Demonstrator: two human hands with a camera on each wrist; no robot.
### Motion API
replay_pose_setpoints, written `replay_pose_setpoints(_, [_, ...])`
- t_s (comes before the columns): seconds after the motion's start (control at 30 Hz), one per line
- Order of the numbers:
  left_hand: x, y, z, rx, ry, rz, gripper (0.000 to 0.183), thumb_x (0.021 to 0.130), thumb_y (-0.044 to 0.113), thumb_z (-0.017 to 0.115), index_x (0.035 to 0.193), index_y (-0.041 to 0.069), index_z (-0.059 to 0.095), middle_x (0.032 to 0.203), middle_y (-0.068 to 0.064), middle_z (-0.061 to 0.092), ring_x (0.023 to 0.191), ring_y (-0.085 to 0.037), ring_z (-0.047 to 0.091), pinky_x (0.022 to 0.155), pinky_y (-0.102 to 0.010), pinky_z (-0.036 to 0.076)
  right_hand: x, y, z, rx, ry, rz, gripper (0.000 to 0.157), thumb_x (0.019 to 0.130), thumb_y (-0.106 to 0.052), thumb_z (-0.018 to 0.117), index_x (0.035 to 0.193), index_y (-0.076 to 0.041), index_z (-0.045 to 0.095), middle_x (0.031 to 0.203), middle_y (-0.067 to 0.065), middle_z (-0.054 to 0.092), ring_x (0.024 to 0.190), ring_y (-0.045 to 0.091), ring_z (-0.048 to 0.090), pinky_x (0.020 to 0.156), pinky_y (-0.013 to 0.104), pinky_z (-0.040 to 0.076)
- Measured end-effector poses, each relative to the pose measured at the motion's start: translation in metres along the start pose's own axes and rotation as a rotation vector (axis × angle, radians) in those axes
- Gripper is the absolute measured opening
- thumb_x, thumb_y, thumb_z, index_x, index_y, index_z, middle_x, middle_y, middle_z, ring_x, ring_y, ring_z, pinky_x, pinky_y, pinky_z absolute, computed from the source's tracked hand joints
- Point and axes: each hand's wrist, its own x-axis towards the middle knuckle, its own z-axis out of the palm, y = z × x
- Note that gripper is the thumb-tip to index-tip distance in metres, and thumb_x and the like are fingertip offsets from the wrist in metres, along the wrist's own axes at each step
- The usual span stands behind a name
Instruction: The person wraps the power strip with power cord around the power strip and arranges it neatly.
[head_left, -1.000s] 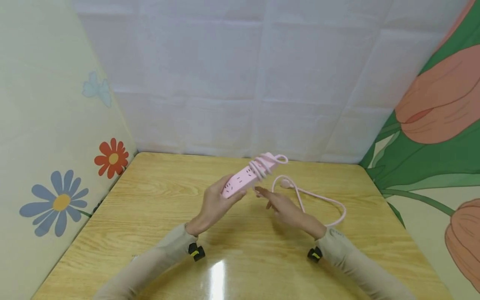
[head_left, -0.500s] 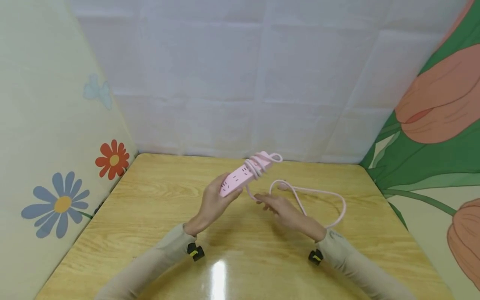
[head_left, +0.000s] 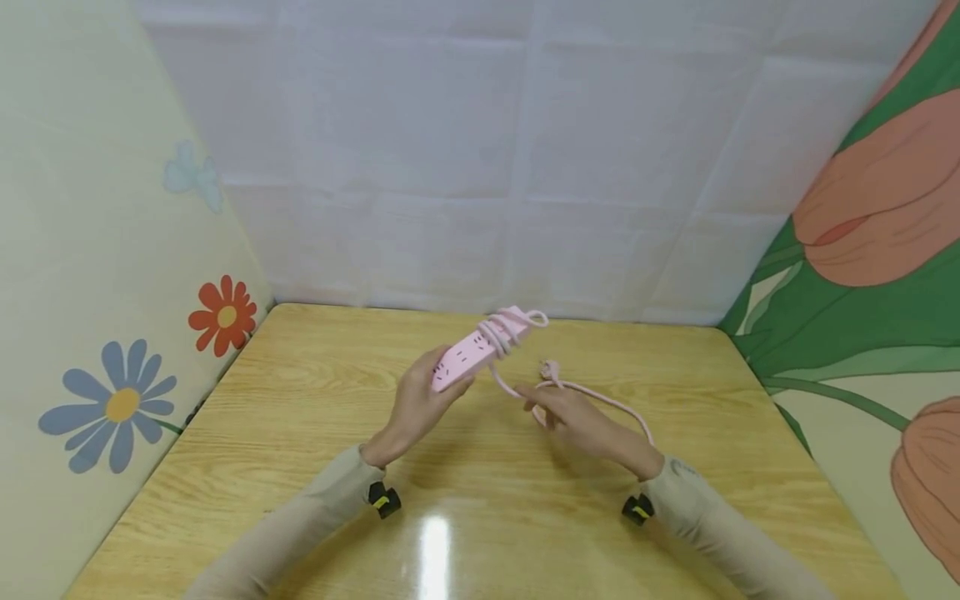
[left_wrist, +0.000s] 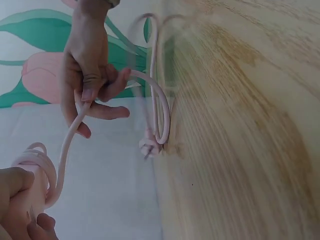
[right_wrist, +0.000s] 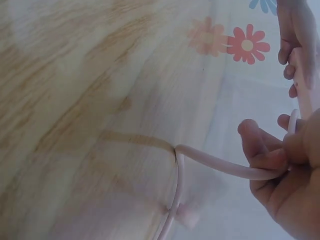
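Leftward went the plug [head_left: 551,372] from a second earlier, and the wide loop of cord [head_left: 504,383] on the right shrank in toward the wrist; the power strip [head_left: 463,360] edged left too. It was held in the air over the counter [head_left: 337,367], slanting away to the right. From where I stood, the left hand [head_left: 420,400] had its fingers wrapped around the near end, presumably so the far end, wound with cord, stayed free. The right hand [head_left: 577,421] pinched the cord near the strip, its other fingers loosely bent, I supposed to guide that stretch. Whether the plug touched the counter or hung just above it, I couldn't tell. I counted one strip, one cord, one plug, two hands and two black wrist cameras [head_left: 384,502]; the overlapping turns defied a sure count
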Motion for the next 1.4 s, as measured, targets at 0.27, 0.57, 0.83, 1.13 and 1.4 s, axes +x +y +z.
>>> replay_pose_setpoints(0.27, [0.001,-0.004,-0.001,0.041,0.014,-0.028,0.049,0.086,0.013,0.078,0.128,-0.004,0.058,0.107,-0.013,0.065,0.088,-0.02,0.061,0.073,-0.035,0.055,0.0,-0.003,-0.004,0.121,-0.007,0.128,0.027,0.095,0.014,0.048,0.12,0.006,0.054,0.088,0.011,0.069,0.071,0.022,0.062,0.058,0.022,0.051])
replay_pose_setpoints(0.57, [0.002,-0.006,-0.001,0.054,0.013,-0.035,0.044,0.086,0.014,0.078,0.124,-0.001,0.062,0.104,-0.01,0.067,0.086,-0.019,0.062,0.073,-0.034,0.055,-0.003,0.0,-0.008,0.143,-0.042,0.116,0.059,0.074,0.032,0.038,0.124,0.003,0.051,0.09,0.014,0.068,0.07,0.024,0.066,0.061,0.019,0.055])
replay_pose_setpoints(0.83, [0.001,-0.009,0.001,0.062,0.009,-0.061,0.041,0.085,0.014,0.079,0.12,0.0,0.064,0.101,-0.009,0.067,0.084,-0.018,0.061,0.071,-0.034,0.054,-0.003,-0.003,-0.007,0.045,0.017,0.021,0.035,0.09,0.015,0.057,0.123,0.002,0.057,0.084,0.005,0.066,0.074,0.014,0.062,0.065,0.027,0.054])
replay_pose_setpoints(1.13, [0.0,-0.012,0.003,0.07,-0.037,-0.131,0.038,0.083,0.015,0.08,0.116,0.0,0.066,0.101,-0.009,0.069,0.083,-0.017,0.063,0.071,-0.032,0.055,-0.001,-0.003,-0.02,-0.086,0.039,0.005,0.067,0.064,0.031,0.05,0.122,0.0,0.064,0.118,0.025,0.065,0.078,0.027,0.065,0.066,0.031,0.055])
replay_pose_setpoints(1.4, [0.002,-0.011,-0.001,0.104,-0.034,-0.17,0.041,0.081,0.014,0.082,0.116,0.0,0.066,0.103,-0.01,0.07,0.086,-0.019,0.064,0.073,-0.034,0.055,0.003,0.002,-0.023,-0.146,0.061,0.001,0.062,0.072,0.027,0.051,0.124,-0.004,0.065,0.106,0.013,0.061,0.062,0.012,0.05,0.05,0.018,0.042])
